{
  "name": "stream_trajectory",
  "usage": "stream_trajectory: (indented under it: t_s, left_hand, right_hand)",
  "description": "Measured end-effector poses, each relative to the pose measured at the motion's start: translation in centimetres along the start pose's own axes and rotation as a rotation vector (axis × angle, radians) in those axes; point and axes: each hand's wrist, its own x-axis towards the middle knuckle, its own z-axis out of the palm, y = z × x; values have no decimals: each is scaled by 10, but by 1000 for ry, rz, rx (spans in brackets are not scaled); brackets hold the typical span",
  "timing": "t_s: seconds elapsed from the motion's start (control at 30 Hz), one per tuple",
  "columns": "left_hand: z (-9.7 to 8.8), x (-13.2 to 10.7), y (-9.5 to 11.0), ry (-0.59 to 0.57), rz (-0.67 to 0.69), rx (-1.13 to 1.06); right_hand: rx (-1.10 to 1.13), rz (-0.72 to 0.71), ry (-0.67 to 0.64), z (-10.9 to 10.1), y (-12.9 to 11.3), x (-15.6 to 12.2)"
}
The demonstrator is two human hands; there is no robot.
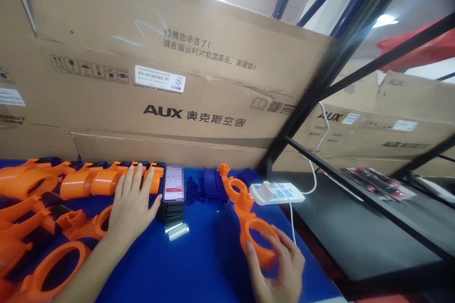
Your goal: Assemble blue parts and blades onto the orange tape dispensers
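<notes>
Behind the phone (173, 183), "AUX 奥克斯空调" is printed on a carton (106, 104), beneath a white label (159, 78) marked "KFR-" and "25". Left of the phone, a row of orange pieces (76, 185) is partly covered by the left hand (132, 210), its fingers spread. Right of the phone and nearer, an orange ringed piece (244, 233) is pinched between the right hand's (280, 270) thumb and fingers.

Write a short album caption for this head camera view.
Right hand holding an orange ringed part, left hand spread over more orange pieces on a blue surface.
</notes>
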Motion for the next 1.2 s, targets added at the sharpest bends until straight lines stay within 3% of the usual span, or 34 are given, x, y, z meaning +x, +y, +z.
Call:
stream_trajectory:
  t_s: [0.17,0.3,0.43,0.67,0.83,0.93,1.0,1.1,1.2]
  left_hand:
    - [4,-4,-9,-88,-1,85]
    - [0,-1,-3,-76,2,204]
    - [-3,4,1,-57,-2,273]
    - [-10,11,-5,39,19,233]
    - [-21,17,-2,230,130,141]
    - [-27,13,7,342,280,15]
    - [-30,7,16,371,385,-73]
    - [-32,-5,28,318,528,-218]
    - [-27,-17,34,235,569,-360]
  right_hand:
    - [-104,-66,-84,-20,32,-30]
    - [-229,-97,-209,-16,50,-24]
    - [-374,-126,-244,-7,54,-15]
    - [-289,-218,-156,-12,17,-1]
    - [-20,-307,-79,-14,-29,-2]
    - [271,-184,-202,12,-55,5]
    - [533,58,-390,43,-71,17]
    - [902,411,-606,94,-92,40]
    - [1129,456,-706,131,-102,58]
